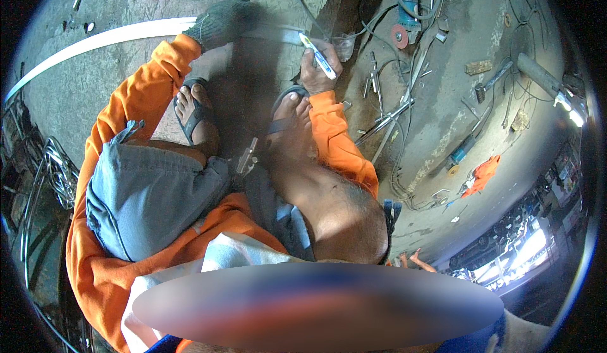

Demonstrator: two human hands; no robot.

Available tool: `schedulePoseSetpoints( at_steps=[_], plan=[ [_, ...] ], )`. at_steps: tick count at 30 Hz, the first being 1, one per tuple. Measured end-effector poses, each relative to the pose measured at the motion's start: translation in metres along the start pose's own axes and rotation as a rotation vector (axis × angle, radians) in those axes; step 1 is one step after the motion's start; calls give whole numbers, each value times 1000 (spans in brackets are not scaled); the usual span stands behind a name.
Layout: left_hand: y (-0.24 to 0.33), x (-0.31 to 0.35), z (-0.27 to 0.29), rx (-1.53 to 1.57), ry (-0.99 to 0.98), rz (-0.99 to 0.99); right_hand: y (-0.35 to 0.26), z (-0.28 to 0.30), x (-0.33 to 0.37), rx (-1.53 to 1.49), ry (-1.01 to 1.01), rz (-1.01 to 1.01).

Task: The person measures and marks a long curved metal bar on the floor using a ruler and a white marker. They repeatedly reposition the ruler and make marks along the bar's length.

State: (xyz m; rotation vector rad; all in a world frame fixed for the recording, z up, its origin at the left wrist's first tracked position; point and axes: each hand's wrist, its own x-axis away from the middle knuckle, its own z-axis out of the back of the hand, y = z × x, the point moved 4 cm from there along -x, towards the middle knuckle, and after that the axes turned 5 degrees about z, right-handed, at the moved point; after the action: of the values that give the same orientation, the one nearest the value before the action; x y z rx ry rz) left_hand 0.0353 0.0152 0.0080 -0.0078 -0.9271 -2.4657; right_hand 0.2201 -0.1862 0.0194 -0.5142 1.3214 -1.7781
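Note:
My left hand point(221, 23), in a dark knitted glove, is closed over a long flat pale metal strip point(120, 35). The strip curves away to the left and continues right of the glove toward my other hand. My bare right hand point(321, 65) grips a white marker pen point(319, 57) with blue print, its tip end pointing up and left beside the strip's right end. Whether the tip touches the strip, I cannot tell. A dark blurred shape between my hands hides part of the floor, and the gloved fingertips do not show clearly.
My sandalled feet point(193, 109) stand just below the strip. To the right lie a blue angle grinder point(408, 2) with a red disc, metal rods point(386, 122), a hammer point(493, 81), a wood block point(478, 67), an orange cloth point(484, 176) and cables. Coiled wire point(60, 169) lies at left.

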Motion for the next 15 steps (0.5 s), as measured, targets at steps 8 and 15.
schedulePoseSetpoints(
  at_steps=[8,15],
  plan=[
    [1,2,0,7,34,23,-7,0,-3,48,12,18],
    [0,0,-3,8,43,8,-7,1,-1,24,-8,-39]
  ],
)
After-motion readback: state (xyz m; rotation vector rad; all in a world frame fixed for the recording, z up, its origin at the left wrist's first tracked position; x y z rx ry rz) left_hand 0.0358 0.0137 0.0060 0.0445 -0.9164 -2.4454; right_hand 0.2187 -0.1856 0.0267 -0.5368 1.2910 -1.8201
